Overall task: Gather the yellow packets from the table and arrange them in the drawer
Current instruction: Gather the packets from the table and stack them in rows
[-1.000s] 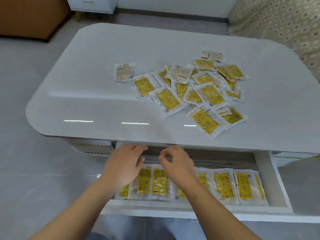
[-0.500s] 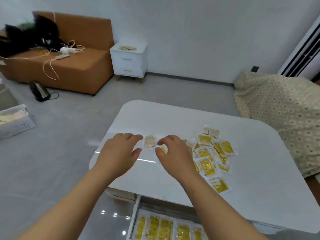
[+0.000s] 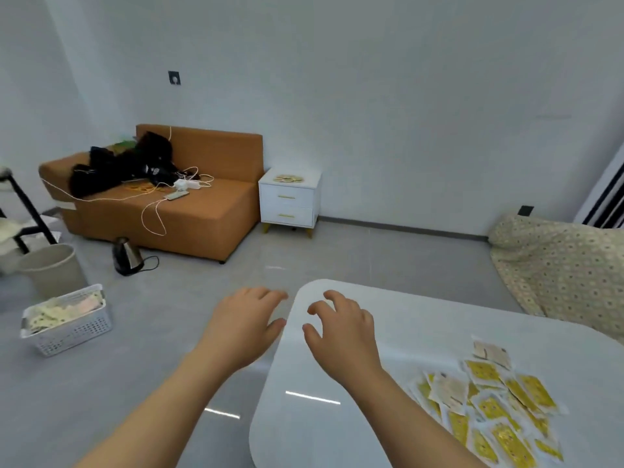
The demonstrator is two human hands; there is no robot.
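Where the pile lies: yellow packets point(image 3: 489, 417) overlap in a loose heap on the near right part of the white tabletop point(image 3: 422, 332), with a few pale ones among them.
Right hand point(image 3: 341, 332): fingers spread and loosely curled, holding nothing, above the tabletop's left corner, well apart from the packets.
Left hand point(image 3: 243, 325): relaxed and empty, just beside the right, past the tabletop's edge, above the floor.
Floor, left: white basket point(image 3: 67, 325), then a black kettle point(image 3: 126, 256).
Far wall: orange sofa point(image 3: 202, 211) strewn with dark bags and cables, white nightstand point(image 3: 288, 201) beside it.
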